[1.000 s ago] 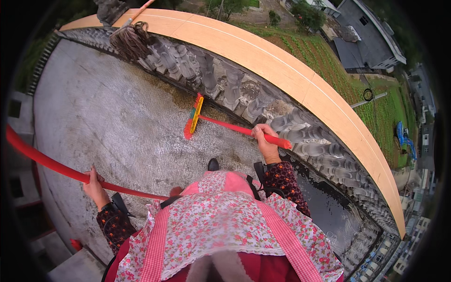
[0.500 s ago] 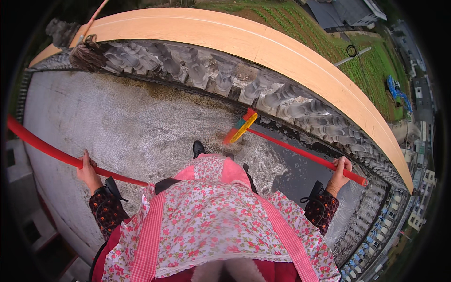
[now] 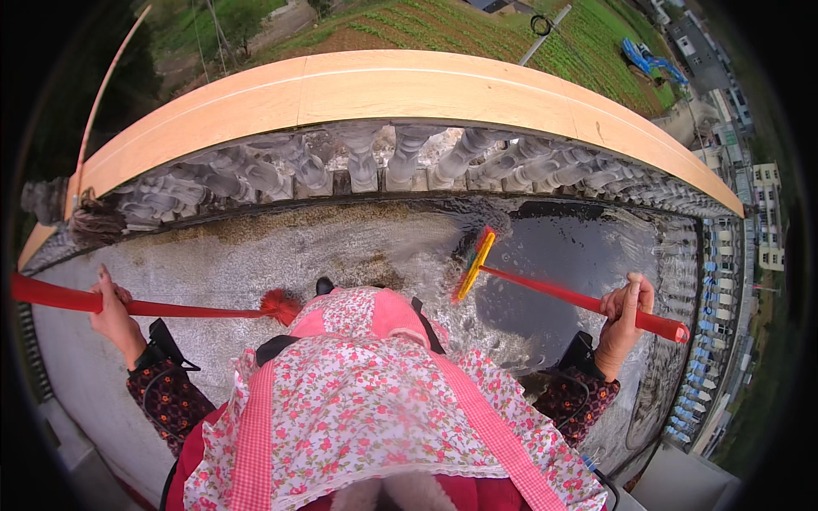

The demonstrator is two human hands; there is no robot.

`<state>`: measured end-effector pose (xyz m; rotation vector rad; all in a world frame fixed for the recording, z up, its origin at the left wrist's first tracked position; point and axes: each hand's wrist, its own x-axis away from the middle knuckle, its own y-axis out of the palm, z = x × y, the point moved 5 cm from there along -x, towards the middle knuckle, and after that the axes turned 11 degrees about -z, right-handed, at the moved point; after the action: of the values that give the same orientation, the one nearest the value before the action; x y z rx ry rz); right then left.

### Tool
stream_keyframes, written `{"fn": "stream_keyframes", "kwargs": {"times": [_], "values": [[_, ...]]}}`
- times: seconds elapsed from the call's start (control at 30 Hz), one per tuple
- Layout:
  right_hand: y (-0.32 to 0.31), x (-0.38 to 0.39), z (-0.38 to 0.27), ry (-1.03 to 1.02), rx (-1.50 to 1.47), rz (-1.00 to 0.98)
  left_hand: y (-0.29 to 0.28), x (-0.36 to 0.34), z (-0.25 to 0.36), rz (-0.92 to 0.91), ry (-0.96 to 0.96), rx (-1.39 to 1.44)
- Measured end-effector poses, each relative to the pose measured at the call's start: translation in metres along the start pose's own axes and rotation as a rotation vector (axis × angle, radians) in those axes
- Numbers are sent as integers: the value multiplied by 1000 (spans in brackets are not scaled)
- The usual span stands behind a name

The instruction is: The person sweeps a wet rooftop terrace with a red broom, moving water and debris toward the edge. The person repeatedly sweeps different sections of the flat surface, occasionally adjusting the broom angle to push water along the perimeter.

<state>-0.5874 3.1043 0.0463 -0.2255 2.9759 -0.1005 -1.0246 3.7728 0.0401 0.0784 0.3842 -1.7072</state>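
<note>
My right hand (image 3: 626,315) is closed around the upper part of a long red handle. At its far end is a scrub broom (image 3: 475,266) with a yellow head and coloured bristles, which rests on the wet floor by the edge of a dark puddle (image 3: 554,298). Off to the left, my left hand (image 3: 117,317) grips another red-handled broom (image 3: 192,310). Its red bristles (image 3: 279,307) show beside my apron, partly hidden by it. A pink floral apron (image 3: 392,383) covers my front, and one dark shoe tip (image 3: 325,285) shows past its edge.
A row of grey balusters (image 3: 362,162) under a broad tan rail (image 3: 383,85) borders the far side. A mop (image 3: 94,221) leans on it at the left. Wet grey floor (image 3: 196,264) lies around me. Beyond the rail are a green field (image 3: 460,43) and buildings.
My view has turned to the right, toward the railing. The left broom's red bristles have come into sight beside the apron. Both hands keep hold of their brooms.
</note>
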Motion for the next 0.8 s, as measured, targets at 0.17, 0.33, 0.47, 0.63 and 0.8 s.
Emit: {"fn": "stream_keyframes", "kwargs": {"times": [0.17, 0.33, 0.47, 0.63, 0.8], "values": [[-20, 32, 40, 167, 7, 152, 75, -41, -41, 29, 4, -134], [-4, 87, 105, 274, 53, 292, 167, -94, -72, -275, 84, 32], [1, 109, 109, 257, 85, 415, 234, -123, -107, -425, -52, -126], [-3, 132, 98, 256, 160, 567, 293, -147, -131, -506, -2, -46], [-10, 161, 94, 200, 202, 629, 307, -151, -141, -579, -41, -49]]}}
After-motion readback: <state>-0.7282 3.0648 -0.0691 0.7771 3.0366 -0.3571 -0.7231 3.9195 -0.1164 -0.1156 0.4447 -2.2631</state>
